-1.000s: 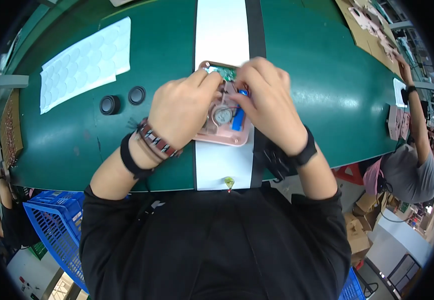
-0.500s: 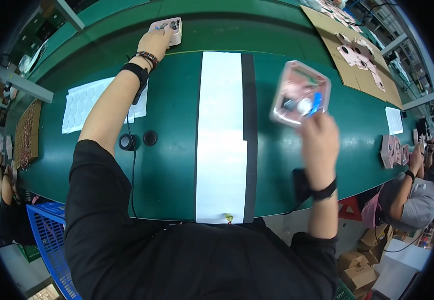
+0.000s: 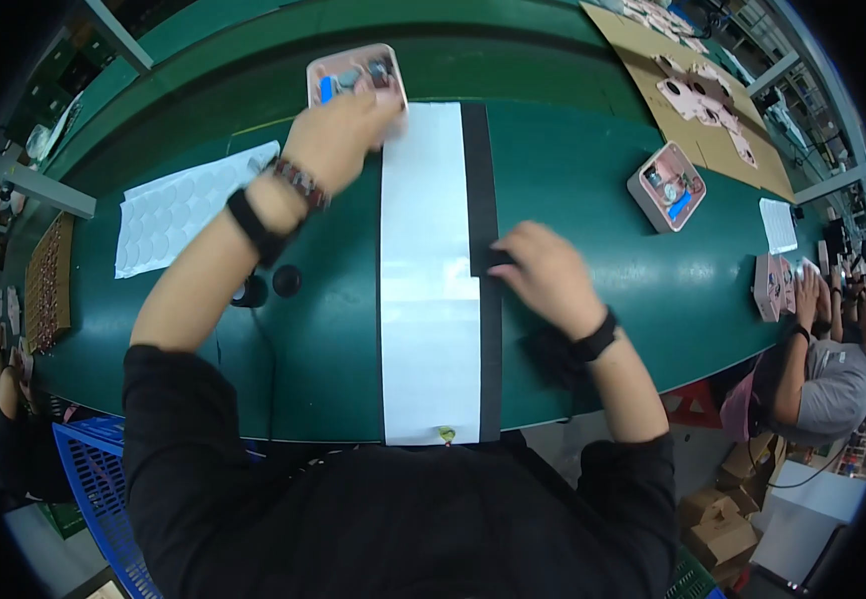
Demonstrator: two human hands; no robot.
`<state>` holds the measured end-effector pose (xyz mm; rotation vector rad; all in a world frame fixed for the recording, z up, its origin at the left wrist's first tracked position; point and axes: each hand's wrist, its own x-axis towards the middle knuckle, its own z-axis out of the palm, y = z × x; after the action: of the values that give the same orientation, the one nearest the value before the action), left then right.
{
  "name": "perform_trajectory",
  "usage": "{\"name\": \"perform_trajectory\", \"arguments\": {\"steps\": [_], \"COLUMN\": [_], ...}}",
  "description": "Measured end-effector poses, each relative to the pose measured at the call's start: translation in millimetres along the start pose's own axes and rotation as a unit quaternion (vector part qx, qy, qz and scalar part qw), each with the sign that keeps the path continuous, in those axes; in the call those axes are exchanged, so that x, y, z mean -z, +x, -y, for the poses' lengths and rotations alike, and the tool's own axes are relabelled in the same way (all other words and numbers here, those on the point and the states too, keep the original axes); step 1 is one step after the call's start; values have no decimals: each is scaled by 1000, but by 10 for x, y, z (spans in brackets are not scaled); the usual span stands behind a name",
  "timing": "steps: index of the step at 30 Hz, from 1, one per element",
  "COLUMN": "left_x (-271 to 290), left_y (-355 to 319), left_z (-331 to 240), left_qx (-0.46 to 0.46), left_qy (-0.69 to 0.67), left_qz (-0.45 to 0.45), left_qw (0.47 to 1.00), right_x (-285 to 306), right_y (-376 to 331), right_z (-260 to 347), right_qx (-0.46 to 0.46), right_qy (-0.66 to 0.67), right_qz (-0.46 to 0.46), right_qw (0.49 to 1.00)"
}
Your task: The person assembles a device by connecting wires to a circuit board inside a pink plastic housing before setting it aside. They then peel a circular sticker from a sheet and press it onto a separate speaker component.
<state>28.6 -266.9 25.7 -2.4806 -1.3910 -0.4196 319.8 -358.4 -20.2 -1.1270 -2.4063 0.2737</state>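
My left hand, slightly blurred, is closed on the near right edge of a pink open-topped plastic housing. Inside that housing lie a blue part and dark and grey components. My right hand hovers by the black strip along the white sheet's right edge, thumb and fingers apart, with nothing visible between them. A second pink housing rests on the green table at the right, also with a blue part and small components inside. Between my arms lies the long white sheet.
White sheets with round shapes lie at the left, near small black round pieces. Cardboard bearing flat pink parts is at the far right. A blue basket stands at lower left. Co-workers sit on both sides, one handling pink housings.
My left hand has brought its housing rightward and nearer. My right hand has let go of the other housing, which now rests farther right, and has moved left to the strip.
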Motion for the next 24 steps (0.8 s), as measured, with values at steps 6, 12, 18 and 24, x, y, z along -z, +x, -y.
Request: {"name": "perform_trajectory", "arguments": {"steps": [6,12,18,24], "left_x": [501,380,323,705], "left_y": [-952,-1292,-1316,-1257], "left_z": [-1043,-1331,-1312,-1159], "left_qx": [-86,-105,-93,44], "left_qy": [-132,-172,-205,-293], "left_qz": [74,54,19,-30], "left_qw": [985,978,974,955], "right_x": [-248,-293,-166,156], "right_y": [90,131,203,94], "right_z": [98,101,-80,455], "right_qx": [-43,84,-43,18], "right_qy": [67,-4,79,144], "right_qz": [50,56,80,-201], "right_qw": [996,995,993,969]}}
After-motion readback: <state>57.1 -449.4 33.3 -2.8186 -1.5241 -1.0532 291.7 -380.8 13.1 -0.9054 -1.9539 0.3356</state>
